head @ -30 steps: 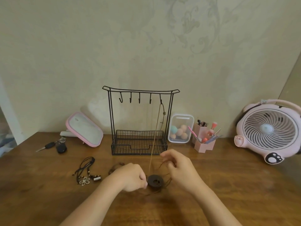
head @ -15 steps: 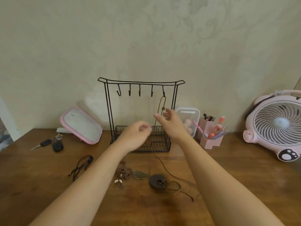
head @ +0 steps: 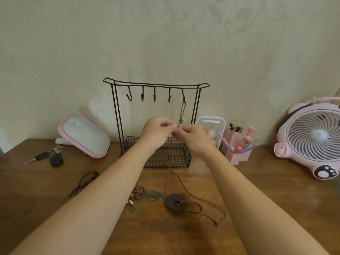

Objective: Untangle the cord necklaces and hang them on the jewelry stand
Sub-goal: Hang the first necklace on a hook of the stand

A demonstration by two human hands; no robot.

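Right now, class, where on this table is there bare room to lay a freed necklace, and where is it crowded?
Bare: wood between pink holder and fan; the front left, nearer than keys and black necklace; the front right, past the brown cord. Crowded: the middle before the stand, with disc pendant, leaf pendant and beaded tangle.

Soft, rather dim warm light lies evenly over everything, and the stand (head: 117, 115) throws only a faint shadow on the wall (head: 73, 52). The wide lens bows the table (head: 27, 190) at its far corners and stretches the fan (head: 312, 137). Detail goes soft toward the bottom edge.
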